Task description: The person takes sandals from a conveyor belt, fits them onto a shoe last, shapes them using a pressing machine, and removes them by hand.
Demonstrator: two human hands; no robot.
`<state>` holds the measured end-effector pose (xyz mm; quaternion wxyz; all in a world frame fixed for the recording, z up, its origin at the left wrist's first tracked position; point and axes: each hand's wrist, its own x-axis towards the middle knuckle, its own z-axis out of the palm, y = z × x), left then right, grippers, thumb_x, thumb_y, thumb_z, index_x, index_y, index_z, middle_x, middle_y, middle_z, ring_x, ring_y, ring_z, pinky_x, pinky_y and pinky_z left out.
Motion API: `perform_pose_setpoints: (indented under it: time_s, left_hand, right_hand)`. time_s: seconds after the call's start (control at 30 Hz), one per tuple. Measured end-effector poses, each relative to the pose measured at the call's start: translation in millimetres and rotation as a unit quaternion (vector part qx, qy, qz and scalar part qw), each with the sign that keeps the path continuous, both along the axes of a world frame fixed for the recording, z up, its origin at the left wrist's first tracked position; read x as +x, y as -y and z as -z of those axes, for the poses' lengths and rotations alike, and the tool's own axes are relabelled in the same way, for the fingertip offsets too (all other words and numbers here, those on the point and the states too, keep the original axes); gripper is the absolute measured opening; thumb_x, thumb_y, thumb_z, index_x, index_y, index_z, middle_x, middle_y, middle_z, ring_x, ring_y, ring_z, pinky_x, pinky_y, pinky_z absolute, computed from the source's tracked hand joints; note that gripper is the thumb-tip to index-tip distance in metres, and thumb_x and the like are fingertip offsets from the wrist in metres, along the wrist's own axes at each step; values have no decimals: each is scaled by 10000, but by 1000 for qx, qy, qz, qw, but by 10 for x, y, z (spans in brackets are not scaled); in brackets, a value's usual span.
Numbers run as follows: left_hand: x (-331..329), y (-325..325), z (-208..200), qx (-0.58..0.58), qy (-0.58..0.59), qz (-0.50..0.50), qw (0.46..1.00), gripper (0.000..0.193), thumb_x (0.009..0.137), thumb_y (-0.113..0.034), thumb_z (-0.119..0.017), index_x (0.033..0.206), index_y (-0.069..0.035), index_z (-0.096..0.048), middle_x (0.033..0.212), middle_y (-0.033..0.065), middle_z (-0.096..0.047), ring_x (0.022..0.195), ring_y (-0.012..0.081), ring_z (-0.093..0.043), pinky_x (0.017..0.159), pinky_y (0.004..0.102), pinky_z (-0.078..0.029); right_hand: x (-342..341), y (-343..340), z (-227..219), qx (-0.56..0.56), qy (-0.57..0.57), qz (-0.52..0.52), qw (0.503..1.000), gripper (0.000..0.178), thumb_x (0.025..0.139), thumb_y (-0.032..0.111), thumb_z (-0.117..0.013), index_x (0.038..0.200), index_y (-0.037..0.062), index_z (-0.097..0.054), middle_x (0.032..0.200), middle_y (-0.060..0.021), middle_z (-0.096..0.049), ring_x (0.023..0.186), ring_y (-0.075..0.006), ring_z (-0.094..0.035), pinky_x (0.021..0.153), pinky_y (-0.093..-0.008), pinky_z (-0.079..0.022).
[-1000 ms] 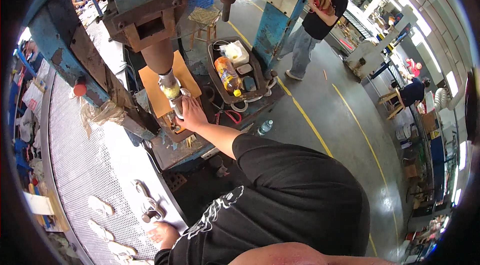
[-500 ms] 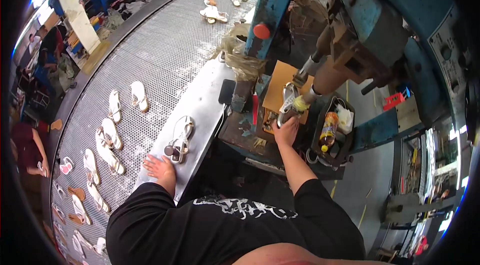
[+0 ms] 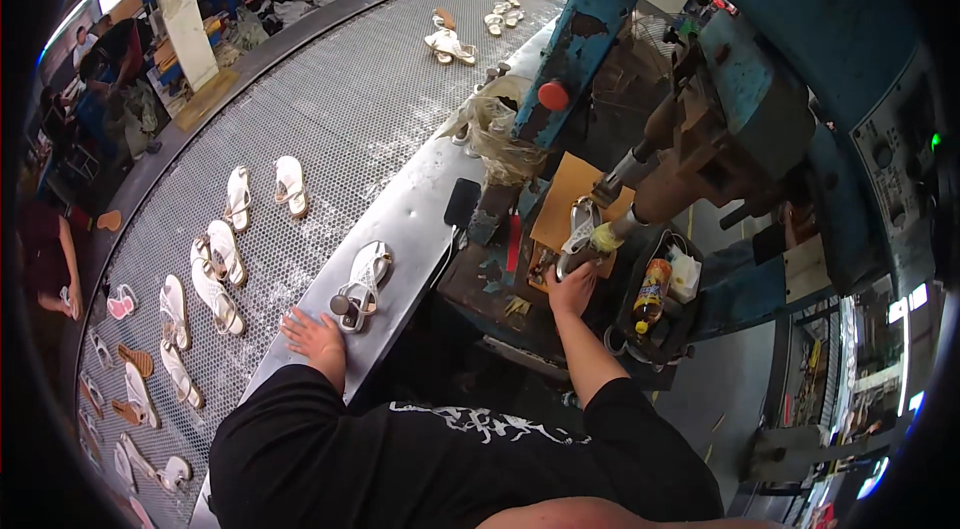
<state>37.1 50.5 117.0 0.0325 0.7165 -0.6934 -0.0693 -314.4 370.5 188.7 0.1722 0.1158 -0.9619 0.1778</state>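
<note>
My left hand (image 3: pixel 312 337) lies flat with spread fingers on a bare metal ledge (image 3: pixel 415 194). Just beyond its fingertips rests a white sandal (image 3: pixel 372 267) with a dark metal last in its heel end. My right hand (image 3: pixel 572 287) is closed around the near, heel end of another pale sandal (image 3: pixel 583 221), which sits under the press machine (image 3: pixel 690 164). Two press arms come down onto that sandal, one with a yellowish pad (image 3: pixel 605 237) close to my fingers. A brown cardboard sheet (image 3: pixel 560 199) lies beneath and behind it.
A perforated conveyor table (image 3: pixel 330 99) curves along the left, with several white sandals (image 3: pixel 215 294) on it. Right of the press, a dark bin (image 3: pixel 670 294) holds a drink bottle (image 3: pixel 652 294). A red button (image 3: pixel 552 96) sits on the blue post. Other people work at the far edges.
The whole view has shifted slightly, and sandals on the conveyor have moved a little toward me. Both hands keep their places. A green light now shows on the machine's panel at right.
</note>
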Motion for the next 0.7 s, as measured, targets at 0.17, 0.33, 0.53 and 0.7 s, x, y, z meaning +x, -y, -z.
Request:
perform_pose_setpoints:
  time_s: [0.17, 0.33, 0.53, 0.7]
  left_hand:
    - [-12, -8, 16, 4, -3, 6, 1000, 716, 872, -409, -503, 1466, -119, -227, 1522, 180, -180, 1425, 364, -98, 1093, 600, -161]
    - [52, -47, 99, -11, 6, -10, 1000, 732, 865, -419, -502, 1471, -123, -218, 1521, 181, -179, 1426, 354, -102, 1089, 606, -167]
    - [-72, 1, 136, -12, 45, 5, 999, 718, 873, -442, -487, 1474, -148, -226, 1522, 176, -195, 1420, 356, -137, 1074, 613, -201]
    - [46, 13, 277, -3, 95, 1, 995, 699, 886, -498, -429, 1476, -182, -231, 1515, 150, -234, 1412, 347, -182, 1049, 610, -254]
  right_hand:
    - [-11, -20, 45, 4, -20, 5, 1000, 835, 734, 381, -703, 1249, -144, -306, 1266, -346, -432, 1214, -419, -436, 1077, -442, -318]
    - [-3, -26, 97, 4, 5, 2, 1000, 844, 729, 375, -708, 1251, -146, -300, 1286, -351, -414, 1227, -424, -423, 1085, -442, -307]
    - [-15, -116, 146, 22, -77, 17, 997, 810, 718, 379, -721, 1240, -116, -348, 1197, -307, -473, 1159, -425, -462, 1029, -444, -354]
    - [-59, 17, 110, -1, 28, 4, 1000, 793, 733, 439, -703, 1200, -121, -389, 1306, -352, -391, 1236, -448, -398, 1057, -464, -323]
